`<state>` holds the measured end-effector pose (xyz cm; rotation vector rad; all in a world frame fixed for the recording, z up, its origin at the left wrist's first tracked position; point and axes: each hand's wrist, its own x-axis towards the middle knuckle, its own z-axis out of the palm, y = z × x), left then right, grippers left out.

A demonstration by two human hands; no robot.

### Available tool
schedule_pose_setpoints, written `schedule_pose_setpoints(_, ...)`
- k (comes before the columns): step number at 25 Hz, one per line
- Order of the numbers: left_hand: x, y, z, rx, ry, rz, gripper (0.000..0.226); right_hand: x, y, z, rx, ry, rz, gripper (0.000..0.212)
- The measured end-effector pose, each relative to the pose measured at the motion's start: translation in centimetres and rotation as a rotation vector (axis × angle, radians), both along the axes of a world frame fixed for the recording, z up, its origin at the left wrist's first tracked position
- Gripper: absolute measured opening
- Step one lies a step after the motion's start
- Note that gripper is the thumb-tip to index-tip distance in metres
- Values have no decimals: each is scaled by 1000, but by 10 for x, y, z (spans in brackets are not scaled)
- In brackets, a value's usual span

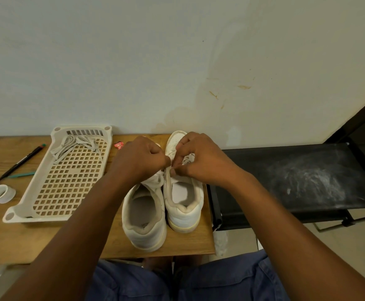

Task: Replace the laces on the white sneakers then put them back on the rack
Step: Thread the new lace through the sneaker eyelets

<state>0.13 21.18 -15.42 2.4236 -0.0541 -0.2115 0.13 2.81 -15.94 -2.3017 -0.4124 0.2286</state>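
Observation:
Two white sneakers stand side by side on the wooden table [14,240], heels toward me: the left sneaker [144,220] and the right sneaker [184,200]. My left hand [140,159] and my right hand [201,159] meet over the right sneaker's eyelets. Both pinch its white lace [187,159] with curled fingers. My hands hide most of the lace and the tongue. A loose bundle of white laces [75,146] lies at the far end of a cream perforated tray [25,210].
A dusty black rack shelf [296,177] stands right of the table, against the wall. Left of the tray lie a black pen [22,161], a teal pen [21,175] and a white tape roll [1,193]. A small red wrapper [119,145] sits behind the tray.

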Motion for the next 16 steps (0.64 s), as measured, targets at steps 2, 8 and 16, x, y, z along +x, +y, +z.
schedule_pose_setpoints(2,1,1,-2,-18,19,9,51,3,-6,4,55,41,-143,7)
schedule_pose_setpoints(8,1,3,-4,-48,23,4,56,11,-21,0,13,-90,-296,2)
schedule_pose_setpoints(16,3,2,-7,-33,15,6,47,-6,4,2,-225,-101,74,9)
